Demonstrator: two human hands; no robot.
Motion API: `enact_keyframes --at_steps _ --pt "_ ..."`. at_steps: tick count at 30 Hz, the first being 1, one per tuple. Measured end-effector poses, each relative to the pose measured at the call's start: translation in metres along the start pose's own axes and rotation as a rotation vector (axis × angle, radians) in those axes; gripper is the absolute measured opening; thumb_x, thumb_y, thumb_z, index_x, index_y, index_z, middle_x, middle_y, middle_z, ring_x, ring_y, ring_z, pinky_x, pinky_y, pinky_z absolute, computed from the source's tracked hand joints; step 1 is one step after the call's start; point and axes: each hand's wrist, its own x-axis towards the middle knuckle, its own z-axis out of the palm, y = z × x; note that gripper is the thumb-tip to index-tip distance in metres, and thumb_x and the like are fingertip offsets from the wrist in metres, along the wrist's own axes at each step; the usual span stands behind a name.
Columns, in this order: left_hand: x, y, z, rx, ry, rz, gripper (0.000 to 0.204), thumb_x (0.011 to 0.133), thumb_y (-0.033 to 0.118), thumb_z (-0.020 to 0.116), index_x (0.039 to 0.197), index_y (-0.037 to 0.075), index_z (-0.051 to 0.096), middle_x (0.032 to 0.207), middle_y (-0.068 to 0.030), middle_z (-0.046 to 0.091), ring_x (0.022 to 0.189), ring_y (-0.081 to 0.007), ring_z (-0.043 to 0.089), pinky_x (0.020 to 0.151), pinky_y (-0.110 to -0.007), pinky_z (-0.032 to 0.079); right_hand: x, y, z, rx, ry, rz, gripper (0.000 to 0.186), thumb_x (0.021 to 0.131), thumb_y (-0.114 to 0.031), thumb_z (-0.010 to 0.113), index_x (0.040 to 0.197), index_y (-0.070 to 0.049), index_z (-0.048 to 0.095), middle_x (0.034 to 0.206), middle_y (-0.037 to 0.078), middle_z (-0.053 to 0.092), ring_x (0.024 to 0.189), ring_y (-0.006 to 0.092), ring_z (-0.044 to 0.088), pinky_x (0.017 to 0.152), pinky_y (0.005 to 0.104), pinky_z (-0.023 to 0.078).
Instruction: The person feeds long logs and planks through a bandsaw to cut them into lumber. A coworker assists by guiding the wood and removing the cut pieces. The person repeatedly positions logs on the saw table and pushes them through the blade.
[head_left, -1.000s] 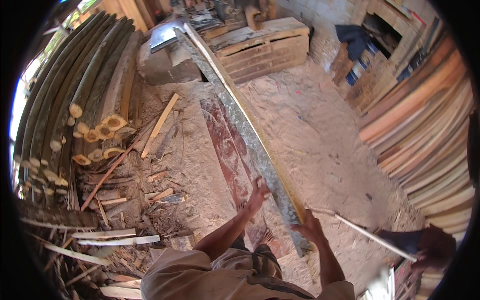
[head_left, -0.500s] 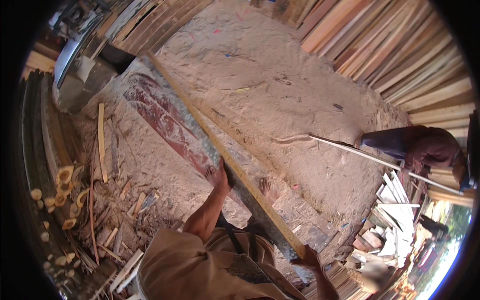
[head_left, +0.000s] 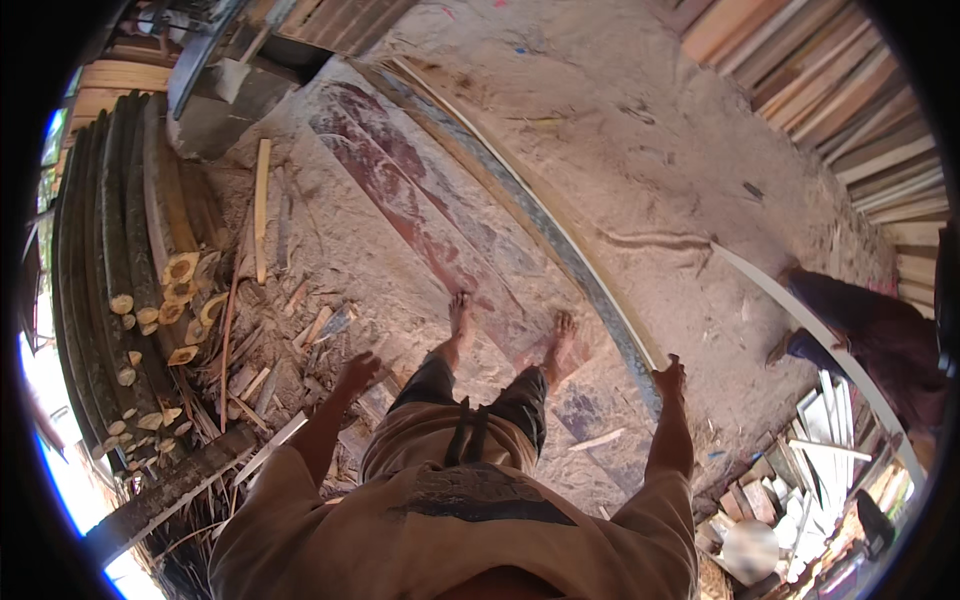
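A long plank (head_left: 560,238), with a blue-grey face and a pale edge, slants from the far middle to the near right. My right hand (head_left: 671,377) is at its near end with the fingers apart; whether they touch the wood I cannot tell. Off to the left, my left hand (head_left: 358,376) is open and holds nothing. My bare feet stand on the sawdust-covered ground left of the plank. Beside them, a dusty reddish board (head_left: 395,205) runs away from me.
Stacked logs (head_left: 120,230) and wood scraps (head_left: 262,385) fill the left side. Leaning boards (head_left: 800,75) line the far right. At right, a co-worker (head_left: 880,340) bends by a long pale strip (head_left: 800,295), above a pile of white offcuts (head_left: 825,440). A machine base (head_left: 232,105) stands far left.
My left hand has let go of the plank and moved left. The plank has gone lower and to the right, and my right hand's fingers have opened at its near end.
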Motion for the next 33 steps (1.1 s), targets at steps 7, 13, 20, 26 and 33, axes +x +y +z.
enact_keyframes --at_steps 7,13,20,26,33 --pt "-0.042 -0.073 0.020 0.283 0.076 0.040 0.048 0.087 0.051 0.059 0.117 0.014 0.066 0.104 -0.0162 0.069 0.097 -0.0292 0.066 0.087 -0.040 0.050 0.028 -0.062 0.125 0.731 -0.024 0.126 0.022 0.085 -0.022 0.060 0.105 -0.013 0.060 0.076 0.007 0.061 0.053 0.0188 0.052 0.040 0.0323 0.040" --pt "0.051 -0.068 -0.090 -0.063 0.169 0.067 0.059 0.087 0.055 0.056 0.129 0.014 0.057 0.109 -0.0145 0.067 0.097 -0.0290 0.064 0.086 -0.039 0.050 0.001 -0.334 0.152 0.659 -0.691 0.067 0.025 0.090 -0.024 0.047 0.109 -0.011 0.056 0.092 0.012 0.057 0.073 0.0342 0.059 0.063 0.0482 0.049" --pt "0.108 -0.043 -0.290 -0.818 0.511 0.216 0.057 0.089 0.041 0.062 0.129 0.002 0.053 0.095 -0.0130 0.069 0.078 -0.0189 0.065 0.064 -0.031 0.053 -0.124 -0.724 0.107 0.466 -0.785 -0.553 0.027 0.084 -0.015 0.060 0.109 -0.004 0.058 0.088 0.011 0.065 0.071 0.0212 0.068 0.053 0.0346 0.053" --pt "0.191 -0.084 -0.340 -0.890 0.449 -0.004 0.053 0.089 0.039 0.063 0.123 -0.001 0.056 0.094 -0.0104 0.069 0.078 -0.0160 0.066 0.061 -0.030 0.052 -0.146 -0.961 0.128 0.175 -0.693 -0.700 0.023 0.088 -0.012 0.055 0.109 -0.004 0.059 0.086 0.007 0.064 0.067 0.0180 0.065 0.053 0.0294 0.052" --pt "0.220 -0.102 -0.455 -0.853 0.438 -0.282 0.048 0.090 0.038 0.058 0.131 0.013 0.054 0.101 -0.0115 0.067 0.093 -0.0207 0.066 0.072 -0.034 0.054 -0.248 -1.251 0.224 -0.273 -0.866 -1.045 0.022 0.090 -0.018 0.058 0.108 -0.006 0.062 0.087 0.006 0.066 0.070 0.0158 0.065 0.054 0.0282 0.051"
